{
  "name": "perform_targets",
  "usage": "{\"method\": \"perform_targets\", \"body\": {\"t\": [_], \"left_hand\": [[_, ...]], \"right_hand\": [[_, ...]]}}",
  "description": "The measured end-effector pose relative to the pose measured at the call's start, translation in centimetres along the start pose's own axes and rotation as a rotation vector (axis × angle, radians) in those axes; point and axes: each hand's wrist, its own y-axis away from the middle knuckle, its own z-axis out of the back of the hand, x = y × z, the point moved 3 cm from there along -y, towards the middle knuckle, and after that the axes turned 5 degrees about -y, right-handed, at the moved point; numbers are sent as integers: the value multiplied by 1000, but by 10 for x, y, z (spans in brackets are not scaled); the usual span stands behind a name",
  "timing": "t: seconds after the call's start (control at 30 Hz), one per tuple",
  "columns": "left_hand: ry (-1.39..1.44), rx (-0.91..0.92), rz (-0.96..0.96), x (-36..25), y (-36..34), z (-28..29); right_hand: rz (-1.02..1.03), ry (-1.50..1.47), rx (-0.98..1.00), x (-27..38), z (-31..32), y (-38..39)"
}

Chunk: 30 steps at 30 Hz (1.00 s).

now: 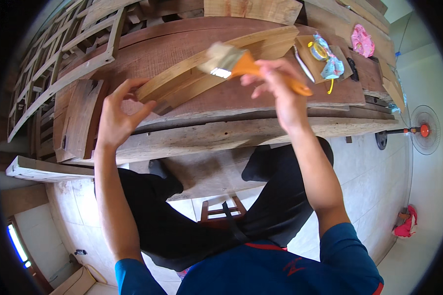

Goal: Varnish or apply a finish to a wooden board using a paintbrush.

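Note:
My left hand (122, 110) curves around the near-left end of a long, light-brown wooden piece (174, 81), thumb below and fingers at its upper edge. The piece lies slanted on a reddish-brown wooden surface (133, 54), its far end to the right. In my right hand (283, 91) is a paintbrush (244, 65) with an orange handle and pale bristles. The handle runs through my closed fingers. The bristles point left, in front of the wooden piece, and are blurred. Whether they touch the wood I cannot tell.
Right of the wooden piece lie a yellow tape roll (318, 50), a crumpled blue wrapper (332, 68) and a pink bundle (362, 41). A slatted wooden frame (79, 42) stands at the far left. A fan (424, 130) is at the right, and a thick beam (202, 140) edges the near side.

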Motion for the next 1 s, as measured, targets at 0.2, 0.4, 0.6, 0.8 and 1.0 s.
{"method": "perform_targets", "body": {"t": [0.2, 0.4, 0.6, 0.8, 1.0], "left_hand": [[-30, 4, 64, 2, 3, -8], [-71, -47, 135, 7, 2, -1], [-76, -34, 91, 5, -1, -5], [-73, -52, 86, 3, 2, -3], [-40, -41, 51, 7, 1, -4]], "right_hand": [[-69, -134, 235, -15, -55, 22], [214, 257, 260, -18, -96, 36], [233, 193, 139, -24, -92, 25], [320, 280, 171, -22, -93, 27], [248, 202, 205, -25, -87, 21]]}}
